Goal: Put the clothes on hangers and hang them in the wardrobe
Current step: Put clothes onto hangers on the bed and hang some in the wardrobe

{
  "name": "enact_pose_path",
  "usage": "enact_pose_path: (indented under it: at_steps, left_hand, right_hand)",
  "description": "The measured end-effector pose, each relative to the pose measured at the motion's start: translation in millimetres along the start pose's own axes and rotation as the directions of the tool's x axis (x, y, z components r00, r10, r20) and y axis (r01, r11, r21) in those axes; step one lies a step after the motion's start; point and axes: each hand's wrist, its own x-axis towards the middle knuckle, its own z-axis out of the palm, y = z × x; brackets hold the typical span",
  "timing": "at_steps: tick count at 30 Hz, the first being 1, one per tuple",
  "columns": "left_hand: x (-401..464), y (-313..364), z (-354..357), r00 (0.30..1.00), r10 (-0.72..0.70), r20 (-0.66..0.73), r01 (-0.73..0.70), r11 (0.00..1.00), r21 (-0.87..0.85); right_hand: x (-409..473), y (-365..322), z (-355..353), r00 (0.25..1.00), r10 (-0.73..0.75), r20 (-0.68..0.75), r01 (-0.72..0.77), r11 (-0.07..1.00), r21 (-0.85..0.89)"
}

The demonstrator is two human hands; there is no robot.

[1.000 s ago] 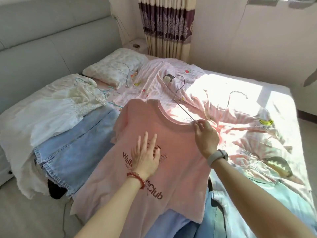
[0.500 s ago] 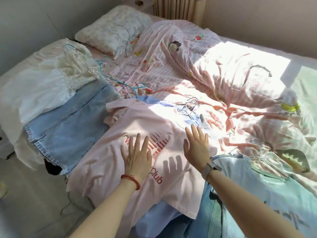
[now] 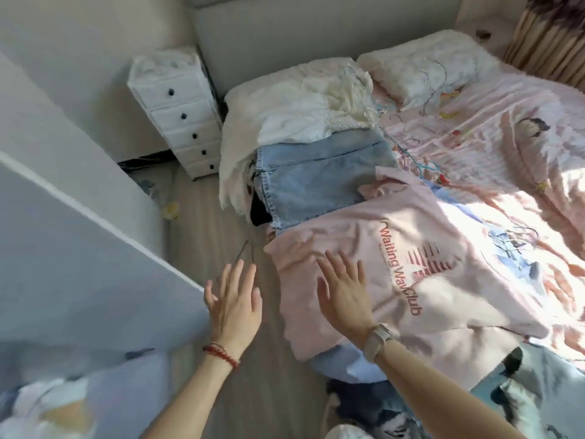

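At the near edge of the bed (image 3: 522, 128), a pink T-shirt (image 3: 364, 248) printed with "Waiting Wav Club" lies spread flat, its hem draped over the side toward the floor (image 3: 202, 198). The right hand (image 3: 345, 296) is over the shirt's lower part with its fingers (image 3: 326, 267) straight and spread; whether it touches the cloth I cannot tell. The left hand (image 3: 234, 302) hangs over the floor just off the bed's edge, fingers (image 3: 232, 274) apart and holding nothing. Just beside the shirt, toward the head of the bed, lies a light denim garment (image 3: 316, 182), and beyond it a white lacy garment (image 3: 310, 103). Thin wire hangers (image 3: 516, 245) lie tangled on the pink striped duvet (image 3: 474, 137). A white drawer unit (image 3: 177, 112) stands by the bed's head corner.
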Motion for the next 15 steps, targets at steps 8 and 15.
enact_pose_path:
  at_steps: [8,15]
  left_hand:
    - [-142.8,-200.5,-85.4,0.866,-0.439,-0.24,0.462,0.885,0.05]
    - [-282.8,-298.1,-164.7,0.577,-0.678,-0.455,0.782,0.62,0.068]
  right_hand:
    - [-32.8,-222.0,62.5,0.836,-0.513,0.196,0.51,0.857,0.07]
    - [-85.5,-400.0,108.1,0.54,-0.814,0.216,0.774,0.581,0.253]
